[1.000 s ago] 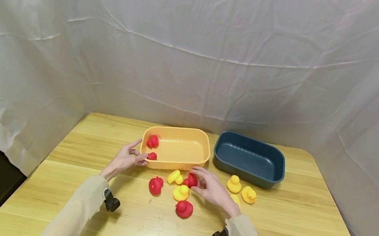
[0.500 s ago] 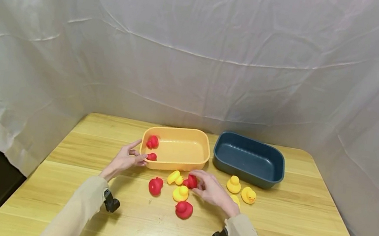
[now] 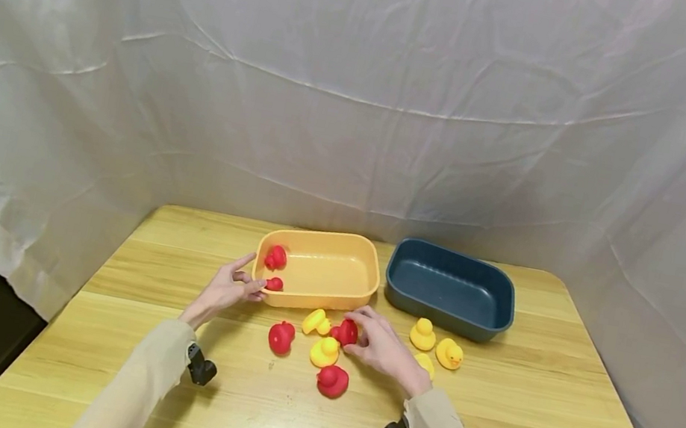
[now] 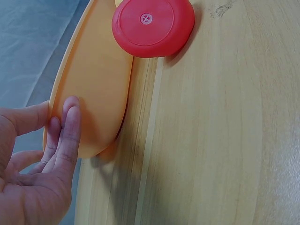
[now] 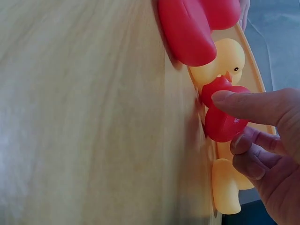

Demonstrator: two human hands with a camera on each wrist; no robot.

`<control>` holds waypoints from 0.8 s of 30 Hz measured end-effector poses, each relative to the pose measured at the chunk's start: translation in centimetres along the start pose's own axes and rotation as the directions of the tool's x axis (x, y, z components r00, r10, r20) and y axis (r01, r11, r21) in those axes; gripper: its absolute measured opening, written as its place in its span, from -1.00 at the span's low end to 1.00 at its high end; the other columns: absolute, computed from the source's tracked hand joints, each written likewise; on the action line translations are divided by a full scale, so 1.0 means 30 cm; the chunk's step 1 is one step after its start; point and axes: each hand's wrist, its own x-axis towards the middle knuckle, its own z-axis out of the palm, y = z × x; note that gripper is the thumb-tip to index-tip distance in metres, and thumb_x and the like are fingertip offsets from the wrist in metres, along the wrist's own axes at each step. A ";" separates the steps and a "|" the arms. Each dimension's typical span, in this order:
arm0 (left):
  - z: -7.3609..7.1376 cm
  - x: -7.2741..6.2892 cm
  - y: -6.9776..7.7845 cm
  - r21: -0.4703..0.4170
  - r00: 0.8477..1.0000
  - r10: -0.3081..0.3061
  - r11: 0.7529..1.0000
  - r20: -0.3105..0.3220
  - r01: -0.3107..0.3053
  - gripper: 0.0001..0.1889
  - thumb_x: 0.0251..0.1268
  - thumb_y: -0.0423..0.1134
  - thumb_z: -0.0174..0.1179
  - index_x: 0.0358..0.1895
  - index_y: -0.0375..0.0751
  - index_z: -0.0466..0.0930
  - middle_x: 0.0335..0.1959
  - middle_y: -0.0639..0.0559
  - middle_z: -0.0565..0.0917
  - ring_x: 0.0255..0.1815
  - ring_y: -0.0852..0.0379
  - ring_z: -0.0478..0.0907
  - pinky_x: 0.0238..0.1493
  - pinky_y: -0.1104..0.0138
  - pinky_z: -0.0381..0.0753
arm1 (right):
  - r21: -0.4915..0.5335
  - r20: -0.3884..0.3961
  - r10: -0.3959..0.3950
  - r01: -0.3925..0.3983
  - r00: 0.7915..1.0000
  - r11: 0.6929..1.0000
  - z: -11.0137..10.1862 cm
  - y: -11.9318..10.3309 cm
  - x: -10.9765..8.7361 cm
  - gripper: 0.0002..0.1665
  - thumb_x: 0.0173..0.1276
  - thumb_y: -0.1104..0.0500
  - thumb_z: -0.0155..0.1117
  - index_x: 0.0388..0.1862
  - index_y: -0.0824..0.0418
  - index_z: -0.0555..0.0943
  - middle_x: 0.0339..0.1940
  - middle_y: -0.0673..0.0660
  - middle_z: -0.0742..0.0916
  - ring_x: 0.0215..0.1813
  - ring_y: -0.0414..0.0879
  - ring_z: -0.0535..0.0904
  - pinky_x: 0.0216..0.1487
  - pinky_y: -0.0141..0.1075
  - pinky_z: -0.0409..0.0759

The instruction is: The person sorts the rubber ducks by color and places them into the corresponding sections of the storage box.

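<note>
My left hand (image 3: 228, 292) pinches the left end of a yellow-orange bin (image 3: 301, 302), thumb over the rim and fingers against its outer wall. Two red rubber ducks, one of them (image 3: 276, 257) farther back, lie inside at that end. In front of the bin, my right hand (image 3: 385, 344) pinches another red duck (image 5: 225, 124) that lies tipped on its side, thumb on one face and fingertips on the other. A yellow duck (image 3: 325, 353) sits right beside it, and a tipped yellow duck (image 3: 314, 321) lies to its left.
Other red ducks lie nearer on the wooden table (image 3: 255, 411): one tipped over (image 3: 281, 338), one upright (image 3: 332, 381). Several yellow ducks, such as an upright one (image 3: 423, 334), are right of my right hand. A dark blue bin (image 3: 435, 313) stands at the back right.
My right thumb has come in closer on the red duck, and the yellow duck beside it has shifted slightly left. My left hand stays on the bin.
</note>
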 end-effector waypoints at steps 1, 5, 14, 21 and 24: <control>0.000 0.000 0.000 0.002 1.000 0.001 1.000 0.000 -0.001 -0.17 0.44 -0.43 0.16 0.62 -0.33 -0.14 -0.41 0.05 0.61 -0.31 0.16 0.77 0.11 0.05 0.73 | -0.008 -0.006 -0.009 0.009 1.000 1.000 0.001 0.001 0.000 -0.38 0.24 0.17 0.51 0.27 0.26 0.57 0.06 0.08 0.62 -0.21 -0.17 0.46 -0.08 -0.23 0.51; 0.000 0.001 -0.001 0.005 1.000 0.006 1.000 0.002 -0.006 -0.17 0.44 -0.43 0.16 0.62 -0.34 -0.14 -0.41 0.04 0.62 -0.31 0.16 0.77 0.12 0.04 0.72 | -0.012 -0.024 -0.037 0.037 0.999 0.999 0.004 0.006 0.001 -0.40 0.22 0.19 0.53 0.23 0.29 0.58 0.01 0.08 0.62 -0.28 -0.16 0.47 -0.19 -0.34 0.49; 0.003 -0.003 0.002 0.001 1.000 -0.001 1.000 -0.002 0.001 -0.17 0.43 -0.43 0.17 0.62 -0.32 -0.13 -0.40 0.04 0.61 -0.31 0.15 0.77 0.12 0.04 0.72 | 0.016 -0.069 -0.025 0.027 0.997 1.000 0.001 0.008 -0.003 -0.44 0.18 0.19 0.56 0.15 0.25 0.61 -0.12 0.03 0.61 -0.30 -0.17 0.47 -0.26 -0.42 0.48; 0.006 0.001 -0.002 -0.018 1.000 0.011 1.000 0.011 -0.011 -0.15 0.42 -0.44 0.17 0.61 -0.39 -0.18 -0.40 0.03 0.62 -0.33 0.12 0.77 0.04 0.13 0.77 | 0.108 -0.093 -0.022 0.032 0.995 0.994 -0.015 0.004 -0.001 -0.44 0.16 0.20 0.57 0.13 0.27 0.60 -0.19 0.05 0.61 -0.40 -0.08 0.54 -0.39 -0.51 0.47; 0.006 0.001 0.000 -0.025 1.000 0.001 1.000 0.009 -0.001 -0.15 0.42 -0.44 0.16 0.61 -0.36 -0.17 -0.38 0.02 0.62 -0.34 0.15 0.76 0.01 0.19 0.79 | 0.146 -0.112 -0.011 0.028 0.994 0.989 -0.017 0.002 -0.001 -0.43 0.14 0.21 0.58 0.12 0.29 0.60 -0.21 0.09 0.61 -0.38 -0.04 0.54 -0.39 -0.51 0.46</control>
